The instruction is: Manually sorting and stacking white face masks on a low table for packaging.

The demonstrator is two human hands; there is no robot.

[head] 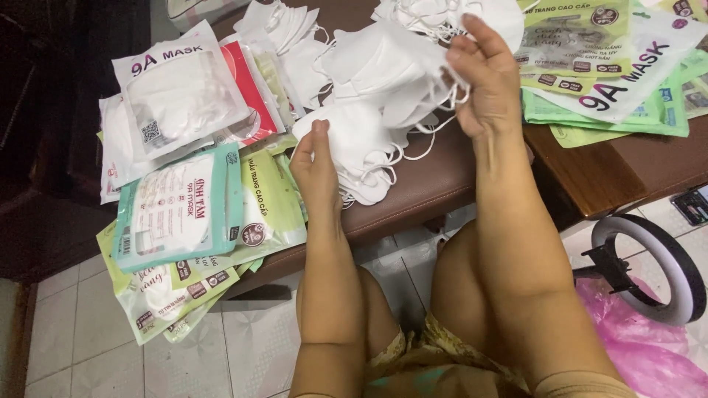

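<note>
A heap of loose white face masks (pixel 383 81) lies on a brown padded bench (pixel 420 195). My left hand (pixel 316 166) grips the near edge of a small stack of white masks (pixel 352 140), thumb on top. My right hand (pixel 483 81) is raised over the heap, its fingers pinching the thin white ear loops (pixel 451 94) of a mask. Both forearms reach up from my lap.
Packaged masks in clear, teal and green wrappers (pixel 181 199) pile up at the left, hanging over the bench edge. More green packets (pixel 612 66) lie on a wooden table (pixel 605 173) at the right. On the tiled floor are a ring light (pixel 667 243) and pink plastic bag (pixel 649 354).
</note>
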